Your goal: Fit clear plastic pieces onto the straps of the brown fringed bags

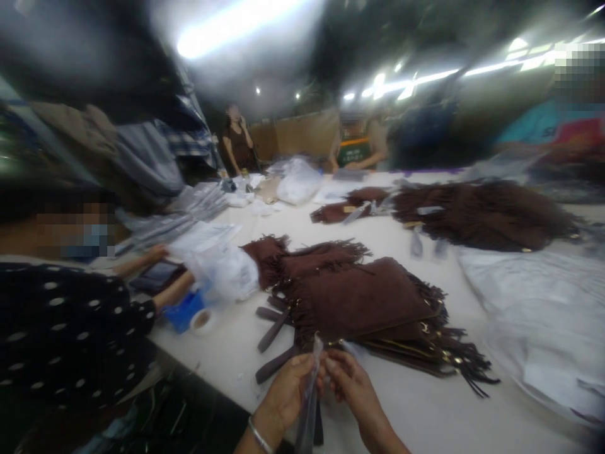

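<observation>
A stack of brown fringed suede bags (359, 299) lies on the white table, with gold-coloured hardware along the edges. At its near edge my left hand (286, 394), a bangle on the wrist, is closed on a narrow strip of clear plastic (308, 413). Facing it, my right hand (352, 384) pinches with bent fingertips close to the same plastic; what lies between those fingertips is too blurred to tell. Below the hands hangs a dark strap (318, 429), partly behind the plastic. More brown wrist straps (274, 331) stick out on the stack's left side.
At left a co-worker in a polka-dot top (70, 334) handles a dark item beside a blue box (184, 312) and a tape roll (201, 320). White plastic bags (231, 271) lie beyond. A large brown fringed pile (477, 214) and a big white sack (534, 309) occupy the right.
</observation>
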Demonstrator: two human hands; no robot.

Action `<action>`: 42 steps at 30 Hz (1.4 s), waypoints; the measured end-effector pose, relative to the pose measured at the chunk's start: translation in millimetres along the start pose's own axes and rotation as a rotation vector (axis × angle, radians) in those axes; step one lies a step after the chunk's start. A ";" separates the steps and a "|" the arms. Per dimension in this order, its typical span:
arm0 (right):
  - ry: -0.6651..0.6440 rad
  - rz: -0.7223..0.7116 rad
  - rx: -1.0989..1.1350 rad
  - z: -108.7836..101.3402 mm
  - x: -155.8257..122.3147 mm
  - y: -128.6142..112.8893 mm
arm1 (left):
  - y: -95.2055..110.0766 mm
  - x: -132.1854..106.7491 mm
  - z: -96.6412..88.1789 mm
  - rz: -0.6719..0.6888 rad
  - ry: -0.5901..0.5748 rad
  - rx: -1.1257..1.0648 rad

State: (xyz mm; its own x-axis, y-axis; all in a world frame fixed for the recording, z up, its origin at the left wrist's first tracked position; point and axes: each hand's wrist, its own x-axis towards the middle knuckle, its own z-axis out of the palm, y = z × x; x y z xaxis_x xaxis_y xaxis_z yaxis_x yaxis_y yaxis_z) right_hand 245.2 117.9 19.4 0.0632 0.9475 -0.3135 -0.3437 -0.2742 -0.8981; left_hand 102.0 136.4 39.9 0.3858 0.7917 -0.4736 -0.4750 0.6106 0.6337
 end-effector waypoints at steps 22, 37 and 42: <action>-0.013 -0.053 -0.137 18.3 24.3 7.4 | 6.6 2.6 -9.4 -0.150 -0.109 -0.163; -0.106 -0.146 -0.135 14.7 15.5 7.3 | 8.9 1.4 0.1 -0.236 -0.193 -0.280; -0.208 0.017 -0.104 -0.6 -4.2 10.3 | 5.9 -4.8 4.5 -0.206 -0.135 -0.176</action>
State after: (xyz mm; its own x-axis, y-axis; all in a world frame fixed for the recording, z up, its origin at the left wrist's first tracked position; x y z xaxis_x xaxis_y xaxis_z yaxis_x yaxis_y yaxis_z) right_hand 242.0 111.0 11.3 -0.1402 0.9531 -0.2681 -0.2444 -0.2957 -0.9235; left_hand 100.9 136.1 48.6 0.5844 0.6481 -0.4883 -0.5006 0.7616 0.4117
